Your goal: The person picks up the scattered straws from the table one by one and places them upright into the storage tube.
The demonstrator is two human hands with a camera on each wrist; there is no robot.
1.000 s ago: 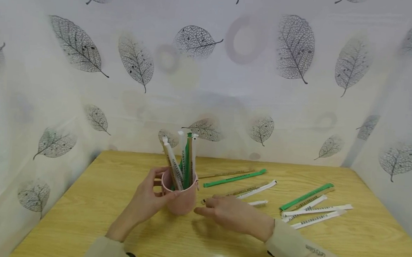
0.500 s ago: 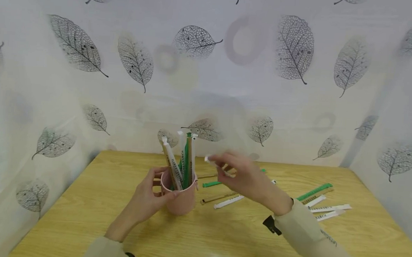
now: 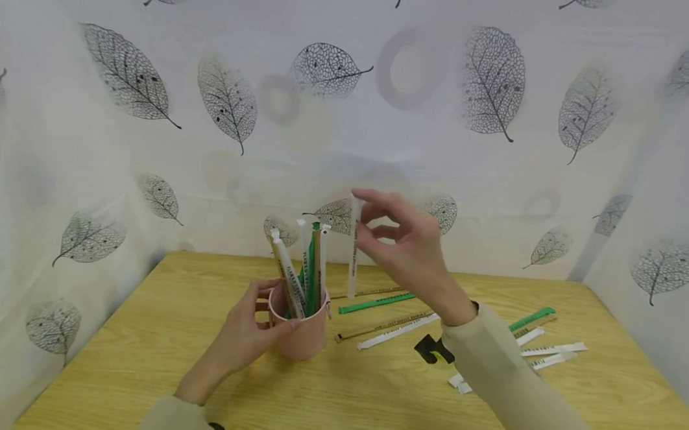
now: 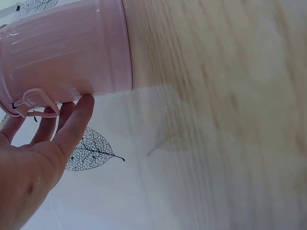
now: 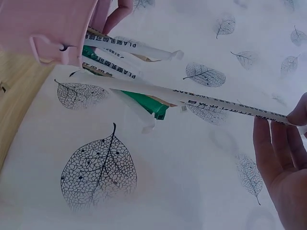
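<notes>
A pink cup [image 3: 304, 340] with small side handles stands on the table, holding several paper-wrapped straws [image 3: 316, 272] in white, green and brown. My left hand [image 3: 243, 332] holds the cup by its left side, thumb at the front of the rim; in the left wrist view its fingertips touch the cup wall [image 4: 67, 52] near a handle. Right of the cup and above the table, my right hand [image 3: 408, 247] pinches the upper part of a white wrapped straw [image 3: 353, 267], which hangs nearly upright. In the right wrist view this straw [image 5: 211, 101] passes in front of the cup's straws.
Right of the cup lie several wrapped straws, among them a green straw [image 3: 369, 304], a brown straw [image 3: 368, 328] and a white straw [image 3: 393, 333]. Another group with a white straw [image 3: 559, 361] lies farther right, partly behind my right sleeve [image 3: 501, 353]. A leaf-patterned curtain [image 3: 383, 145] surrounds the table.
My right hand has lifted a white straw from the table beside the cup, raising it and turning it upright. My left hand and the cup have stayed in place.
</notes>
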